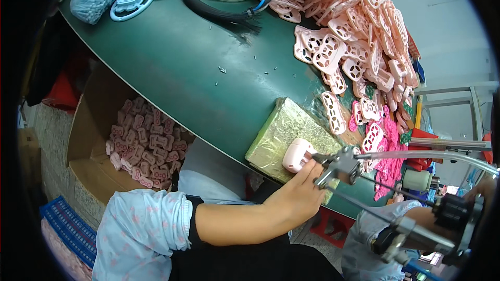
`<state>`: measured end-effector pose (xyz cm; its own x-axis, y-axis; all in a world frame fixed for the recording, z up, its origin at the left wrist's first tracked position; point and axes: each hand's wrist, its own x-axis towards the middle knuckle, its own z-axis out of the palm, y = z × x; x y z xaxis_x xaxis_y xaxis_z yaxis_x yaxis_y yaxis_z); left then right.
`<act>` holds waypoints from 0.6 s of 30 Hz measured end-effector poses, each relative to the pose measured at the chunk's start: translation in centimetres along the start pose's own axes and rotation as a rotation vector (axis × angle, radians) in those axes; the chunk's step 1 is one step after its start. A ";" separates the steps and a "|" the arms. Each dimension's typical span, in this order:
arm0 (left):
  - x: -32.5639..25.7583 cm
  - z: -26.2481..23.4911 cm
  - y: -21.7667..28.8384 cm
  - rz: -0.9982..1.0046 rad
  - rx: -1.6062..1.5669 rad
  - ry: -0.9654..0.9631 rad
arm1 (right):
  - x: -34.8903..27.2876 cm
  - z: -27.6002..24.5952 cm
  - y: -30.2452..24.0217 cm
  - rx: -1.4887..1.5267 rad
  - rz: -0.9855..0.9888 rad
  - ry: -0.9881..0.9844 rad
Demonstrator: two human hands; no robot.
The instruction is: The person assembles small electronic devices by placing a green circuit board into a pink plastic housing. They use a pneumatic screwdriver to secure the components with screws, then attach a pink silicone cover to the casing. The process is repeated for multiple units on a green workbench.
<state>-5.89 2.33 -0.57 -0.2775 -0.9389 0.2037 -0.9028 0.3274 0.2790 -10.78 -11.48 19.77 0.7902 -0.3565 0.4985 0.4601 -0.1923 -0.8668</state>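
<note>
On a yellowish, film-wrapped pad (pixel 265 143) lies a small pale-pink plastic housing (pixel 298 154) with rounded corners. My left hand (pixel 298 196) holds it by the near end, fingertips pressed together beside a metal nozzle. That nozzle belongs to a screwdriver (pixel 411 231) with metal rods, black fittings and a clear tube, slanting in from the lower right. At the right rim my right hand (pixel 484 188) is closed around the tool's rear part; most of its fingers are hidden. The driver's tip meets the housing, but the exact contact point is covered.
Pale-pink plastic parts (pixel 359 36) are heaped on the green table (pixel 172 73) at far right, beside bright-pink pieces (pixel 388 161). Small screws (pixel 222 69) lie scattered. Below left, a cardboard box (pixel 96 177) holds many pink housings. Blue plastic parts (pixel 133 2) and black cables (pixel 208 13) sit at the back.
</note>
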 end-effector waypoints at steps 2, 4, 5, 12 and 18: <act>-0.1 -0.5 -0.5 0.021 -0.126 -0.020 | -0.1 0.0 -0.2 -0.006 0.024 -0.026; -0.5 0.6 -0.4 -0.065 -0.086 0.211 | -0.3 0.3 -0.2 -0.006 0.058 -0.058; -0.3 0.8 -0.4 -0.090 -0.090 0.219 | -0.2 0.3 -0.3 -0.006 0.081 -0.079; 0.1 1.0 -0.2 -0.090 -0.218 0.239 | -1.2 0.2 -3.2 -0.172 0.285 -0.244; -0.8 2.2 0.4 -0.188 -1.204 0.280 | -1.7 2.7 1.4 -0.024 0.230 -0.039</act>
<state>-6.74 2.91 -2.72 0.0357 -0.9750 0.2192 -0.0056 0.2191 0.9757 -10.43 -8.67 17.77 0.8883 -0.3583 0.2873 0.2564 -0.1321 -0.9575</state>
